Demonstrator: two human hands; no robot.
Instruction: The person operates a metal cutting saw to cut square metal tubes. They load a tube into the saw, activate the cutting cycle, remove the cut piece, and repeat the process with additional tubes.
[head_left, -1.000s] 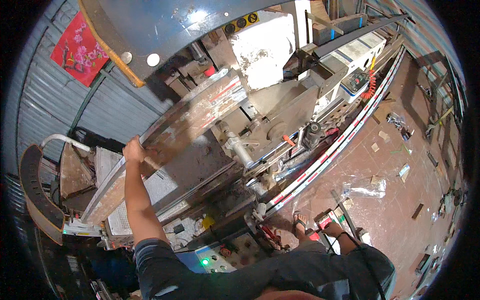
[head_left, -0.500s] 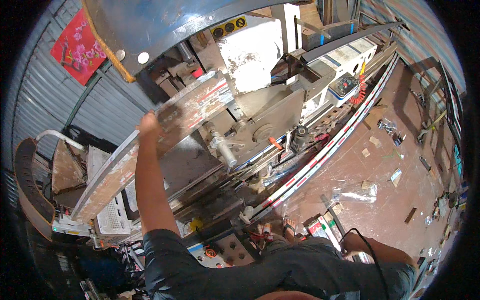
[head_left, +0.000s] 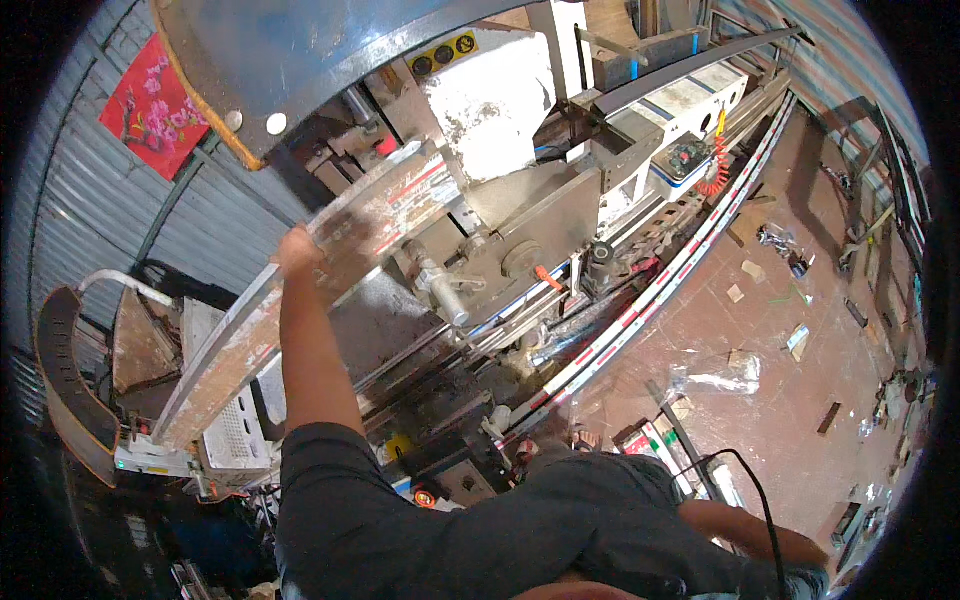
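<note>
A long, scuffed panel [head_left: 358,232], grey-brown with worn red stripes, slanted across the machine [head_left: 490,115], the left hand [head_left: 299,251] clasped over its upper edge; the right hand was hidden, its state impossible to tell. Scraps littered a reddish-brown floor [head_left: 690,320], and a red blossom picture [head_left: 155,108] hung on the corrugated wall [head_left: 215,215]. A yellow label [head_left: 443,54] bore three round black symbols.

left grip [head_left: 298,250] | over upper edge of scuffed beam [head_left: 365,212] | red flowered sheet [head_left: 154,108] on corrugated wall [head_left: 65,175]
</note>
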